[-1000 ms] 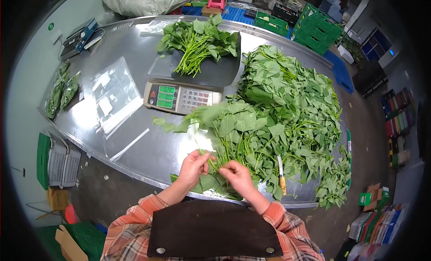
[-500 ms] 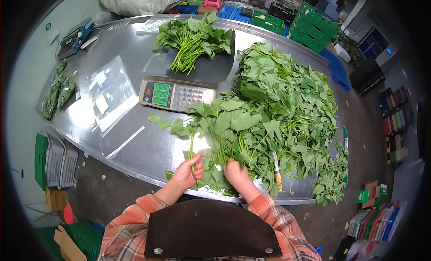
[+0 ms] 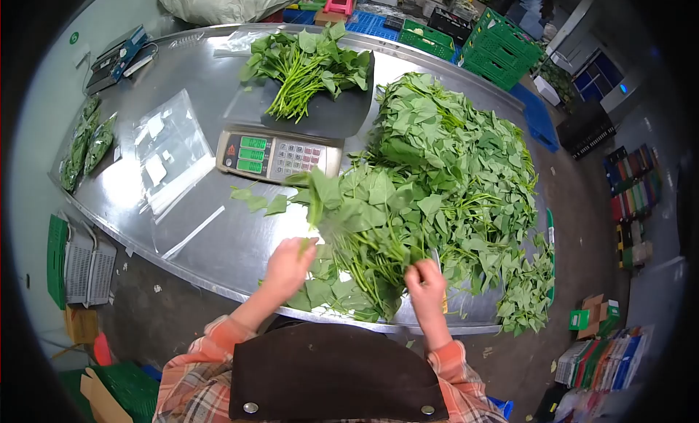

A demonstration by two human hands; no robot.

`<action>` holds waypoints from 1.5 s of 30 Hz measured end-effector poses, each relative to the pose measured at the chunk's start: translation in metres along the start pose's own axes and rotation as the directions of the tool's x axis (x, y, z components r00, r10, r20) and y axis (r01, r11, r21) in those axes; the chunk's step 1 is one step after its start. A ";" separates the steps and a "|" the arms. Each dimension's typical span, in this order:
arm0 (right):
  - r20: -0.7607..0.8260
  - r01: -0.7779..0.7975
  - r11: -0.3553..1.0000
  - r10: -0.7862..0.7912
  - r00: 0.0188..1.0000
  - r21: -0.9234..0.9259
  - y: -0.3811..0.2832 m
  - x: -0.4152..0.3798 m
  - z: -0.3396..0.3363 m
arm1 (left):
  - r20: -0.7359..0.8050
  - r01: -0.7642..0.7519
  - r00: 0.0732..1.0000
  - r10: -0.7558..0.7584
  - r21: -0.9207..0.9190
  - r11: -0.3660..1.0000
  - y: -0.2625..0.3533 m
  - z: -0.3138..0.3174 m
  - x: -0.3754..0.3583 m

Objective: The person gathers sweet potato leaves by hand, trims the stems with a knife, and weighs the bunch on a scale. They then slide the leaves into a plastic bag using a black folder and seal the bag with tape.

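Closed round the stems of a leafy sprig [image 3: 317, 197], my left hand [image 3: 290, 265] is over the metal table's near side, slightly blurred. My right hand [image 3: 426, 281] is pinched at the stems of loose greens [image 3: 375, 255] at the near edge. The knife's handle [image 3: 444, 301] shows partly behind my right wrist. A large heap of leafy greens [image 3: 459, 146] covers the table's right side. Beyond my hands, a digital scale [image 3: 280, 155] with lit green displays bears a bunch of greens [image 3: 298, 73] on its dark pan.
Clear plastic bags [image 3: 171, 150] lie on the metal table [image 3: 211, 241] at left, near bagged greens [image 3: 87, 146] and a blue device [image 3: 120, 59]. Green crates [image 3: 502, 48] and a white sack [image 3: 229, 2] are behind the table. Grey baskets [image 3: 87, 266] stand at left.
My left hand has moved left and slightly up with the sprig. My right hand has shifted right, towards the knife. The whole view has moved slightly.
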State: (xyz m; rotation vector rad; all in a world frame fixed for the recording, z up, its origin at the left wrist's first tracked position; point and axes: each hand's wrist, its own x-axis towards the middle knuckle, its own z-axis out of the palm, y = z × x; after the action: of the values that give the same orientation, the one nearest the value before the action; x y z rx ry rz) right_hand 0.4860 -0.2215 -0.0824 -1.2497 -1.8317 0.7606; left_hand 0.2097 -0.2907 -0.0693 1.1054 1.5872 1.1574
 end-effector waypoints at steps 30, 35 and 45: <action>0.272 -0.066 0.974 0.125 0.954 -0.215 -0.062 0.004 -0.004 | 0.351 0.519 0.831 -0.432 -0.769 0.373 -0.053 0.086 0.054; 0.398 0.267 0.749 -0.004 0.917 -0.606 0.001 0.014 0.038 | 0.355 0.488 0.857 -0.375 -0.792 0.367 -0.033 0.075 0.039; 0.447 0.094 0.965 0.026 0.894 -0.244 -0.045 0.005 0.035 | 0.292 0.370 0.926 -0.241 -0.835 0.408 -0.001 0.071 0.000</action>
State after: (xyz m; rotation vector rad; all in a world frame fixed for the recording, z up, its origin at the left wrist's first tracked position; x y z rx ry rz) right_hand 0.4333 -0.2339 -0.0629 -1.2730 -2.3870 0.8620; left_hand 0.2776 -0.2762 -0.0840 0.1408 0.7728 1.3485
